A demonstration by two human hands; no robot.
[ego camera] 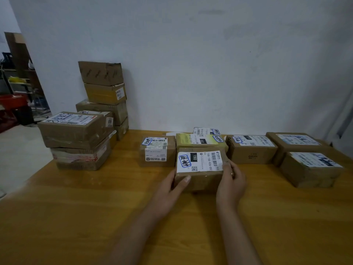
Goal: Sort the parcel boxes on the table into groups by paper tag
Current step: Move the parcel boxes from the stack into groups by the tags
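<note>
A small brown parcel box [199, 170] with a white shipping label and a blue-edged handwritten paper tag rests on the wooden table [95, 217]. My left hand [168, 194] grips its left front corner and my right hand [230, 185] holds its right side. Directly behind it lies a greenish box [198, 140] with a similar tag, and another box [205, 131] shows behind that. A tagged box [157, 151] stands just to the left. Further right sit a brown box [251, 149] and two more [295, 143] [310, 170].
Two piles of boxes occupy the table's far left: a low stack [76, 138] near the edge and a taller one [105, 96] against the white wall. The table's left edge drops to the floor, with shelving and a red object beyond.
</note>
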